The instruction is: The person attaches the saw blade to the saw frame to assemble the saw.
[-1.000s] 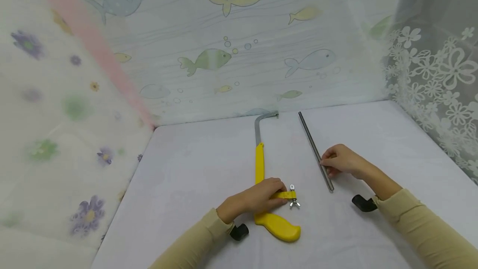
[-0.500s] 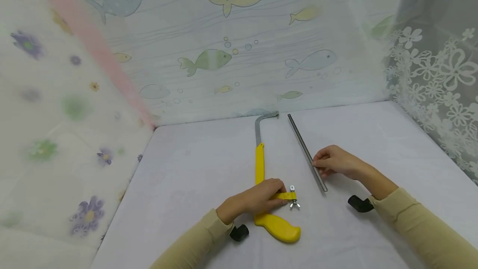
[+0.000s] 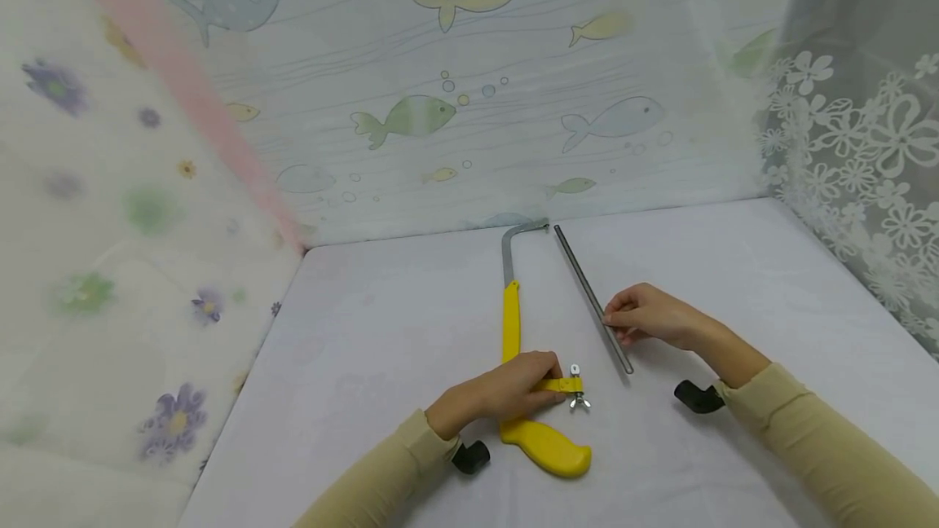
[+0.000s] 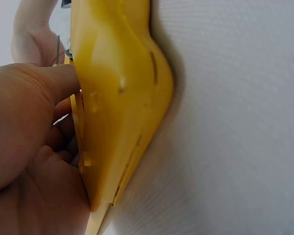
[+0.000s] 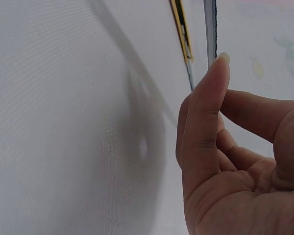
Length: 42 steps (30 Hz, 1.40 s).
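A yellow hacksaw frame (image 3: pixel 511 320) with a bare grey metal bow lies on the white cloth, with its rounded yellow handle (image 3: pixel 553 453) nearest me. My left hand (image 3: pixel 513 385) grips it above the handle, fingers at the short yellow arm that carries a wing nut (image 3: pixel 579 402). In the left wrist view the yellow handle (image 4: pixel 122 93) fills the middle, beside the thumb. My right hand (image 3: pixel 653 318) pinches a hacksaw blade (image 3: pixel 575 267) near its lower end, tilted over the cloth right of the frame. Fine teeth edge the blade (image 5: pixel 210 29) in the right wrist view.
A white cloth covers the table (image 3: pixel 374 332). Behind it hangs a fish-print curtain (image 3: pixel 411 116), with floral fabric (image 3: pixel 139 267) on the left and lace (image 3: pixel 844 137) on the right. Black wrist devices sit under both cuffs.
My right hand has moved left with the blade, bringing its far end close to the tip of the hacksaw's bow. The left hand and the frame have stayed put.
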Motion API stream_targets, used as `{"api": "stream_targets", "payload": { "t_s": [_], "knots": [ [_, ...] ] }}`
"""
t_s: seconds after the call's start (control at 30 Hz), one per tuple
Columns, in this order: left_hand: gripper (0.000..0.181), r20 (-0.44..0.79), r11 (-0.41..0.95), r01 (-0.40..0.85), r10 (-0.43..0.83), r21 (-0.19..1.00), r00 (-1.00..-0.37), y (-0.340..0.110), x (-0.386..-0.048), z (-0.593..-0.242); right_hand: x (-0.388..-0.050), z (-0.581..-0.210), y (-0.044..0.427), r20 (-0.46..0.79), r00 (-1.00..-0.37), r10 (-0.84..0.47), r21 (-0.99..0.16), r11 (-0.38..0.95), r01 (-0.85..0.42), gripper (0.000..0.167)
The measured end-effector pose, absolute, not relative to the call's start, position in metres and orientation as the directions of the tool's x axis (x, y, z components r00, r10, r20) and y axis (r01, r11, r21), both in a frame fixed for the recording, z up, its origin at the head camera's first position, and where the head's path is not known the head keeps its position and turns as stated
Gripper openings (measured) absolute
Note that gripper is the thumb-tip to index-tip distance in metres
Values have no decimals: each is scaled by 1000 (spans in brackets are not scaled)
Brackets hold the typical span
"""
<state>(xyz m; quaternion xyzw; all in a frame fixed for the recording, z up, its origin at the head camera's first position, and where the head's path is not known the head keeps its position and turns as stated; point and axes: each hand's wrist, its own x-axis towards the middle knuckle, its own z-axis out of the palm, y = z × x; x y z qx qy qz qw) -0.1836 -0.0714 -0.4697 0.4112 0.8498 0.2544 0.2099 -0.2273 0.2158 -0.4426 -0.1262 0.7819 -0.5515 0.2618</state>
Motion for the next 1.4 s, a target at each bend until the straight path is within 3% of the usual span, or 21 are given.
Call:
{"api": "stream_targets", "payload": {
  "t_s": [1.07, 1.4],
  "knots": [
    [19, -156, 544, 598, 802, 589, -577, -72, -186, -471, -247, -445, 201, -320, -809, -493, -938, 288, 195, 31],
    [18, -159, 542, 590, 802, 598, -576, -71, -185, -470, -250, -453, 200, -371, -806, -462, -924, 275, 268, 23]
  ]
}}
